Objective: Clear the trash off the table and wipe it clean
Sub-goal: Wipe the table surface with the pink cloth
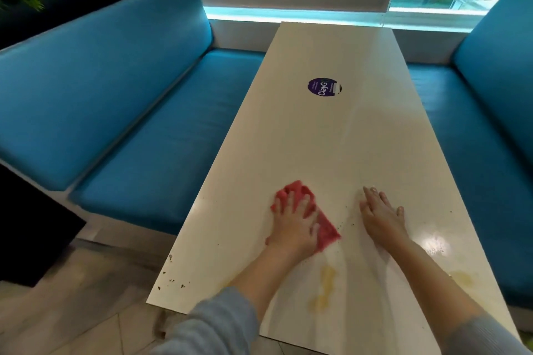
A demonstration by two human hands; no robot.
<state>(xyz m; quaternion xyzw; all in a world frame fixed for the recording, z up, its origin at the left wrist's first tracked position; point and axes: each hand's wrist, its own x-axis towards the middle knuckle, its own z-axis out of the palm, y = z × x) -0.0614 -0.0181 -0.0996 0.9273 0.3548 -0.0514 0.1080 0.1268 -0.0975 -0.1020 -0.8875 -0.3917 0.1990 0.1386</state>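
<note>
A: What are you counting?
B: I'm counting one table (331, 138), one pink cloth (327, 229), one left hand (292, 220), one right hand (380, 215).
A: Else?
B: Also showing: one purple sticker (324, 87), two yellow stains (324, 288) (461, 278), two blue benches (138, 124) (476, 130).

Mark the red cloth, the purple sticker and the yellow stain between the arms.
red cloth (327, 230): head view, on its bare near corner.
purple sticker (324, 87): head view, on its middle.
yellow stain (323, 290): head view, on its middle.

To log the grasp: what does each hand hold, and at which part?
Left hand presses the pink cloth onto the table, fingers spread over its far half. Right hand lies flat on the table, holding nothing.
</note>
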